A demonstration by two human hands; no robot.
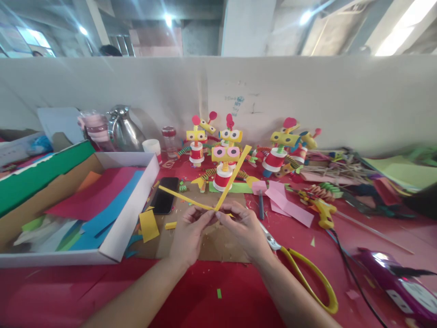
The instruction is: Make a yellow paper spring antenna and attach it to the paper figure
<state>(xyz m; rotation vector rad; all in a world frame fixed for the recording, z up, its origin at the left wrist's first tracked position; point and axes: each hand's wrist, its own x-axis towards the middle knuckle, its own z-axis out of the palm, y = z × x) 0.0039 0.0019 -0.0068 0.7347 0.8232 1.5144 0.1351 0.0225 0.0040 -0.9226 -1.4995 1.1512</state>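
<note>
Two yellow paper strips (235,175) meet at a corner between my fingertips, one slanting up to the right, the other out to the left. My left hand (191,230) pinches them from the left. From the right, my right hand (243,225) pinches the same joint, thumbs nearly touching. Both hands hover over a brown cardboard sheet (218,248). Just behind stands a paper-cup robot figure (223,175) with pink-rimmed eyes and coiled arms. Beside my right wrist lie scissors (300,269) with yellow handles. A yellow paper piece (149,225) lies left of my left hand.
At left is a white box (129,205) of coloured paper, with a phone (165,196) nearby. More cup figures (275,157) stand behind. Pink paper (290,205), a yellow glue gun (324,213), its cord and a purple power strip (403,287) lie at right.
</note>
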